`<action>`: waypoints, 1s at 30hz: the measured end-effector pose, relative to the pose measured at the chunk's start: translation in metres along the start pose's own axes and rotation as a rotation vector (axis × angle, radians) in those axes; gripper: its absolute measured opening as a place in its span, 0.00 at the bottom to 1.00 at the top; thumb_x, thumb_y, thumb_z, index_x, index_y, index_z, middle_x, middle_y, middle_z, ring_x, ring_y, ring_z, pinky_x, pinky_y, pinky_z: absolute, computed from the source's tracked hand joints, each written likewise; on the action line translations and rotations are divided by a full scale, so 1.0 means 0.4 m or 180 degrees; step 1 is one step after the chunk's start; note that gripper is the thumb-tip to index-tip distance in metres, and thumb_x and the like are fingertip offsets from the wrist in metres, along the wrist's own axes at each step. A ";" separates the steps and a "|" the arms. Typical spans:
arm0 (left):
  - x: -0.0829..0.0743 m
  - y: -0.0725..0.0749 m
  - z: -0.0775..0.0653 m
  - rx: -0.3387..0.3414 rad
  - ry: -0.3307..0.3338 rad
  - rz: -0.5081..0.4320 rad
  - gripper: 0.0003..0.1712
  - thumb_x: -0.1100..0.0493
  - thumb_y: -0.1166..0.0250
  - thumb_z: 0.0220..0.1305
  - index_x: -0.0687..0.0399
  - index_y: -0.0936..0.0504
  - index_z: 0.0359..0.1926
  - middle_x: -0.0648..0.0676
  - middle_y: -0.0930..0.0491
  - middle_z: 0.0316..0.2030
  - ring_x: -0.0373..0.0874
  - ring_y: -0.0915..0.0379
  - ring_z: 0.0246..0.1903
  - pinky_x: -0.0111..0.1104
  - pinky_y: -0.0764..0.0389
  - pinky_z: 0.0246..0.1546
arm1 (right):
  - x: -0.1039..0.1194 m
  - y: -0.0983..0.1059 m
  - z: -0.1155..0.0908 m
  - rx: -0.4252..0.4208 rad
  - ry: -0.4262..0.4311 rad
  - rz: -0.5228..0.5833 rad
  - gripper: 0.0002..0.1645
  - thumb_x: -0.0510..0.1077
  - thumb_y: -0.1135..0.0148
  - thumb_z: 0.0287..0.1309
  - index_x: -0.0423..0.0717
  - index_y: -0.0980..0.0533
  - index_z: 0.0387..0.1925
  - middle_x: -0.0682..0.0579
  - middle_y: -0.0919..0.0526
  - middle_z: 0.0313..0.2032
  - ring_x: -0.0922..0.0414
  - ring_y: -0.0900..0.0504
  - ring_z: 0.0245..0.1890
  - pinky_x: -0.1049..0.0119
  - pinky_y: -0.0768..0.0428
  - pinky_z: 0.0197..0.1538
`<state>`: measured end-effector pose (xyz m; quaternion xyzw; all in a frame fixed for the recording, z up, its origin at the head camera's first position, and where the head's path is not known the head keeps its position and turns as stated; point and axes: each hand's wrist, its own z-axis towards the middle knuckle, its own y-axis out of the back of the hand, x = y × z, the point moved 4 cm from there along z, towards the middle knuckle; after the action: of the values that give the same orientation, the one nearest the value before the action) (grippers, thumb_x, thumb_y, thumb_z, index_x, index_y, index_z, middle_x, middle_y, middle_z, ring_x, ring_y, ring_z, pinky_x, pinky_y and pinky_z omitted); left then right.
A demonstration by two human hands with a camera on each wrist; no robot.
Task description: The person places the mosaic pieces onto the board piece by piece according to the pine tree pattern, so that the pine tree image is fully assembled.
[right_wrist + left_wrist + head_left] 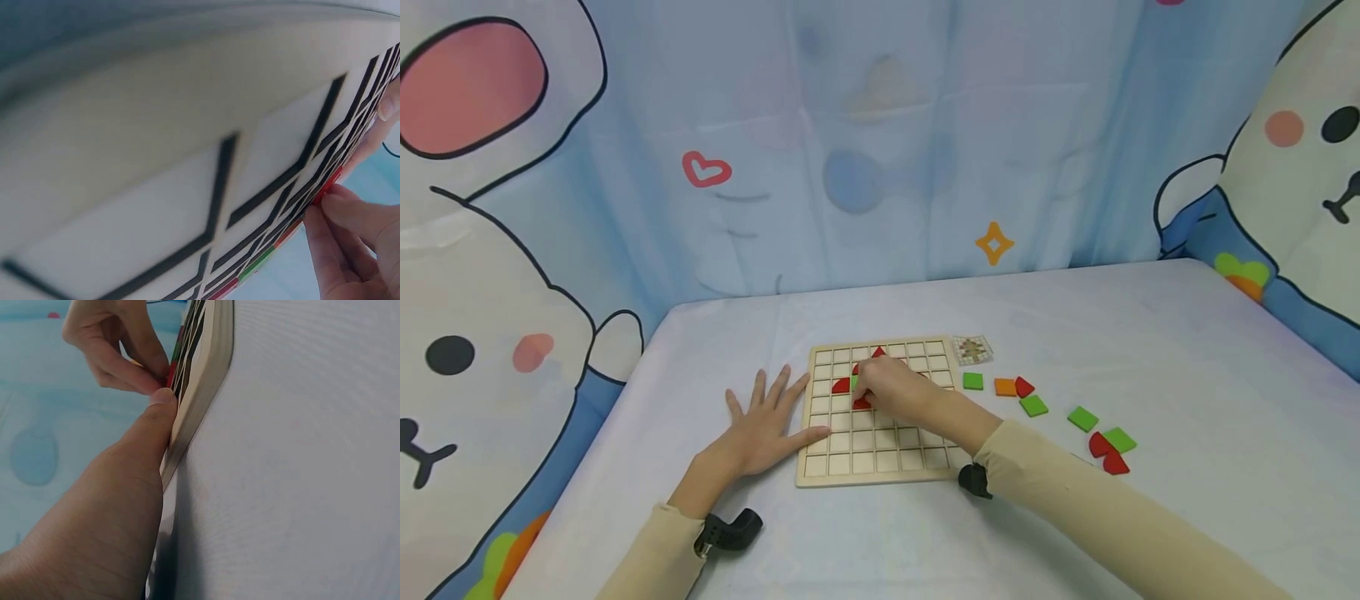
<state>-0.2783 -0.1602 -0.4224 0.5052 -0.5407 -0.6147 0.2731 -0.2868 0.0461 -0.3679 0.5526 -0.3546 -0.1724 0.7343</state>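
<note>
A wooden grid board (842,468) lies on the white table. My left hand (767,429) rests flat at its left edge, fingers spread and the thumb on the border. Over the grid, my right hand (897,387) has curled fingers; its thumb and fingertips pinch a red piece (326,185) against the board. Around it sit another red piece (841,386), a red tip (879,352) farther back and a bit of green piece (854,382). An orange and a green piece (256,262) also show in the right wrist view. The right hand hides part of the pattern.
Right of the board lie a small picture card (972,350), a green square (973,381), an orange square (1004,387), a red piece (1024,387) and several more green and red pieces (1116,463). A printed curtain (880,167) hangs behind the table.
</note>
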 end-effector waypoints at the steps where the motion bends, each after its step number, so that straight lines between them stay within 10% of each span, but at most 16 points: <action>1: -0.001 0.000 -0.001 -0.0002 -0.0002 -0.0011 0.56 0.25 0.44 0.70 0.48 0.52 0.85 0.63 0.62 0.84 0.69 0.79 0.80 0.78 0.77 0.64 | 0.000 0.001 -0.004 0.0002 0.0028 0.0001 0.09 0.25 0.33 0.64 0.34 0.11 0.41 0.44 0.11 0.39 0.49 0.13 0.45 0.65 0.15 0.48; 13: -0.004 0.001 -0.001 -0.0031 0.0015 0.0012 0.56 0.25 0.44 0.69 0.49 0.51 0.85 0.64 0.61 0.83 0.71 0.78 0.80 0.78 0.76 0.65 | -0.071 0.068 -0.134 0.0021 0.0053 0.0302 0.13 0.28 0.37 0.67 0.36 0.13 0.48 0.47 0.11 0.46 0.55 0.13 0.44 0.68 0.16 0.46; 30: -0.011 0.001 -0.008 -0.0015 0.0000 0.0003 0.56 0.25 0.44 0.70 0.50 0.52 0.85 0.64 0.62 0.83 0.70 0.78 0.80 0.78 0.78 0.64 | -0.170 0.210 -0.456 -0.0098 -0.0921 0.0079 0.12 0.35 0.24 0.59 0.50 0.11 0.43 0.54 0.15 0.45 0.50 0.17 0.47 0.50 0.13 0.50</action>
<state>-0.2741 -0.1576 -0.4201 0.5042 -0.5395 -0.6159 0.2746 -0.2155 0.2432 -0.3370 0.5062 -0.4609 -0.2466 0.6859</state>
